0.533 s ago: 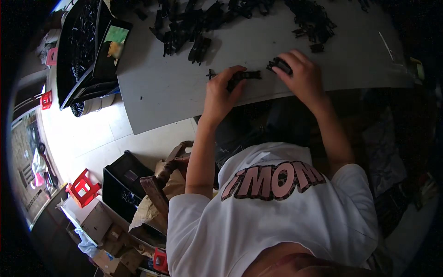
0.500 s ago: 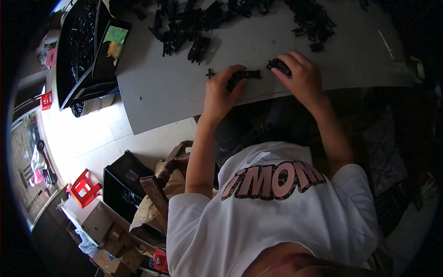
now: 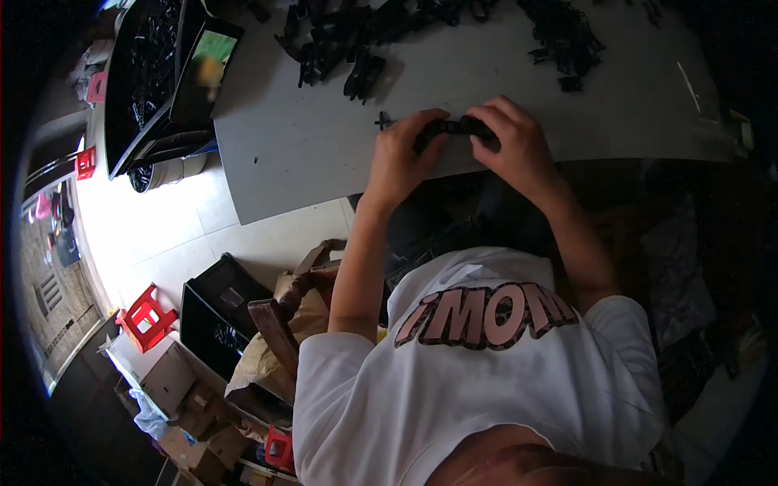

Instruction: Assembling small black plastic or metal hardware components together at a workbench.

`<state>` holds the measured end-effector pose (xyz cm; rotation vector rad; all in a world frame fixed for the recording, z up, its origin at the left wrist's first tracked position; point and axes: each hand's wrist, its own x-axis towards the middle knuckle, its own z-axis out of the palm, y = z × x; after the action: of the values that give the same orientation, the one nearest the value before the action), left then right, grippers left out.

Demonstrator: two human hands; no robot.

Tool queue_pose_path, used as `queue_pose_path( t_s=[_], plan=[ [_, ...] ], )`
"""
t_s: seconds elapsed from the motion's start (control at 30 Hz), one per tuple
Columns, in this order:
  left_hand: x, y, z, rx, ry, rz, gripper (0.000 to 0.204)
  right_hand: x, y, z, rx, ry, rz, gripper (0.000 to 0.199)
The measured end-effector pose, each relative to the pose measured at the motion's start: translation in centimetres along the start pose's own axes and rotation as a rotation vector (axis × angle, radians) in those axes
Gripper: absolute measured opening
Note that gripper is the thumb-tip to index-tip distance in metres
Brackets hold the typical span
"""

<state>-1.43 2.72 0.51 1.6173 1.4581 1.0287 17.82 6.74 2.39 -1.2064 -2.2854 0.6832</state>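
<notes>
From here I see slim black parts (image 3: 454, 127) between bare hands (image 3: 402, 154), near the close edge of the flat grey surface (image 3: 300, 150); jumbled black heap (image 3: 328, 53) behind-left, compact black pile (image 3: 565, 44) behind-right, big black bin (image 3: 143, 140) off the surface's left.

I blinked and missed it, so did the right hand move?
Yes. Judged against the right pile of black parts on the table, the right hand has moved left, toward the left hand.
</notes>
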Motion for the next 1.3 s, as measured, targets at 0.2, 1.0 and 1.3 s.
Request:
queue_pose_path(
  t_s=[0.2,1.0,1.3],
  plan=[
    [0.4,-0.2,0.1,-0.021,-0.089,-0.016,0.032,0.8,-1.0,-0.4,-0.029,-0.096,-0.090,0.034],
    [-0.8,-0.4,0.0,-0.376,0.026,-0.057,0.012,0.6,3.7,-0.9,0.395,0.040,0.182,0.016],
    [-0.5,0.0,-2.2,-0.391,0.309,-0.088,0.007,2.7,6.5,-2.6,-0.567,0.167,0.084,0.018]
  ],
)
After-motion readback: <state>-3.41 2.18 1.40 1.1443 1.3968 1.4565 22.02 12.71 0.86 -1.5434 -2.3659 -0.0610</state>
